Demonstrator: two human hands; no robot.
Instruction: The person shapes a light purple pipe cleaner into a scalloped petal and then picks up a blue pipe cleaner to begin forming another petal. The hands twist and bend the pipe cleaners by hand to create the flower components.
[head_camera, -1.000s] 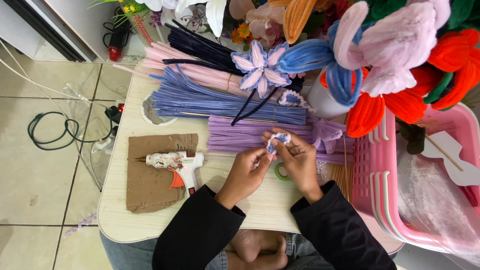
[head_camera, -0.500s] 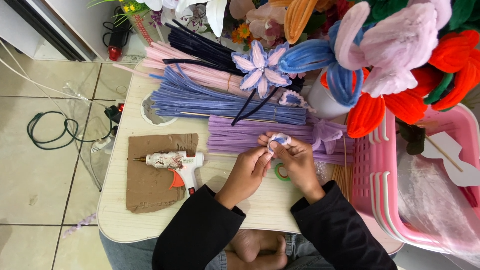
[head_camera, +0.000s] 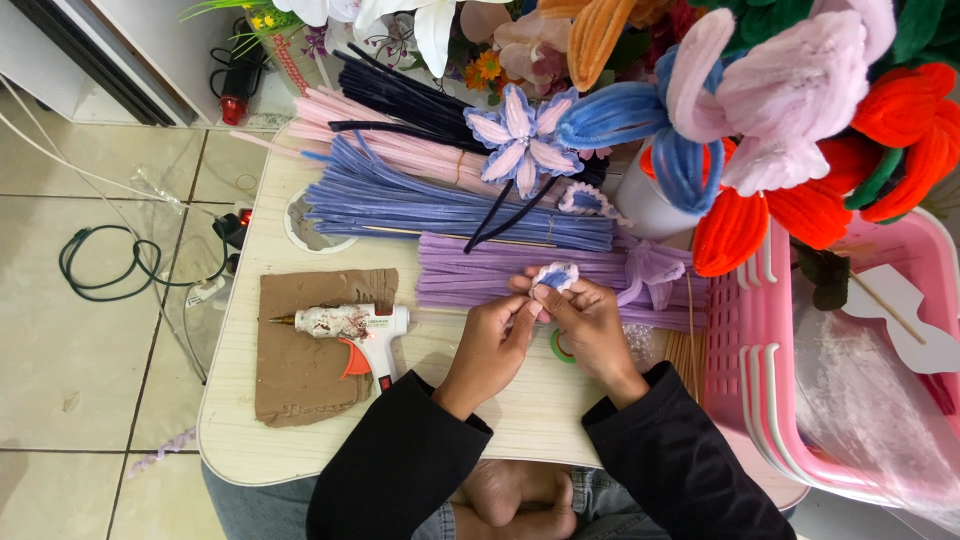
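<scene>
Both my hands meet over the middle of a small pale wooden table (head_camera: 300, 440). My left hand (head_camera: 497, 340) and my right hand (head_camera: 588, 322) pinch a small white and blue pipe-cleaner petal (head_camera: 555, 276) between their fingertips. Just behind the petal lies a bundle of purple pipe cleaners (head_camera: 480, 272). A green tape ring (head_camera: 560, 346) lies on the table, partly hidden under my right hand. A white glue gun (head_camera: 352, 325) rests on a brown cardboard sheet (head_camera: 300, 380) left of my left hand.
Bundles of blue (head_camera: 420, 205), pink (head_camera: 390, 150) and dark navy pipe cleaners (head_camera: 420, 100) lie farther back. A finished lilac flower (head_camera: 522, 130) and big fuzzy flowers (head_camera: 780, 110) stand at the back right. A pink plastic basket (head_camera: 760, 380) is at right. Cables (head_camera: 110, 260) lie on the tiled floor.
My fingers have shifted slightly on the petal, which sits a little lower and nearer the purple bundle. Nothing else has moved.
</scene>
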